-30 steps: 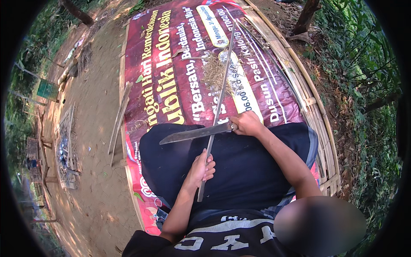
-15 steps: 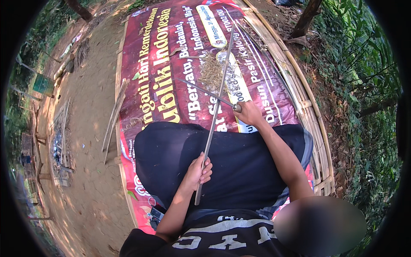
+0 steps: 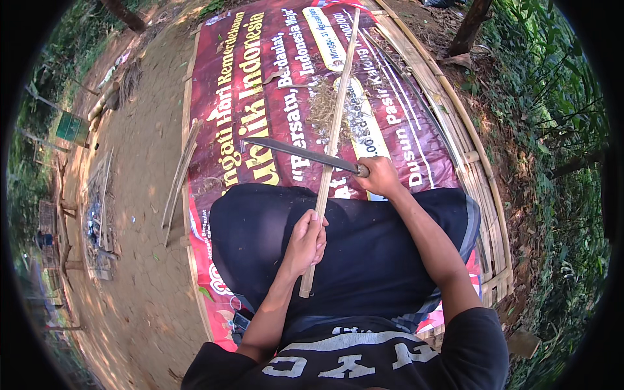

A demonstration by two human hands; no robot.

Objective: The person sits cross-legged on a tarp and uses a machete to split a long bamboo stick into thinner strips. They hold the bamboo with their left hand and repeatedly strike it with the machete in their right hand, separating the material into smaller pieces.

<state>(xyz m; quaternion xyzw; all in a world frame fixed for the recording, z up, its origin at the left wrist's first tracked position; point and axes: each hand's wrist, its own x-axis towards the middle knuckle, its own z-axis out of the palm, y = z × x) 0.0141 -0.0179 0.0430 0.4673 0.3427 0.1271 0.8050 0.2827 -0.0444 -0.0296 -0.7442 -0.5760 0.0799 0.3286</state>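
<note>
My left hand (image 3: 307,244) is wrapped round the lower part of a long, pale bamboo strip (image 3: 338,109), which slants up and away over my lap. Its near end sticks out below the fist. In my right hand (image 3: 380,176) is the handle of a machete (image 3: 299,154), its long dark blade pointing left. The blade crosses the strip a little beyond my knees; whether it bites into the strip I cannot tell. Beneath the strip's far half lies a heap of thin shavings (image 3: 325,110) on the red printed banner (image 3: 224,97).
The banner covers a bamboo platform (image 3: 474,159) whose slats show along the right. Thin strips (image 3: 416,91) lie near that edge, and more slats (image 3: 180,179) lean at the left edge. Bare earth (image 3: 140,188) stretches left; green plants (image 3: 559,149) grow on the right.
The bamboo strip has turned to show its broader, paler face, and the left hand has moved up slightly. The machete's blade now shows its flat side, its tip lower and farther left.
</note>
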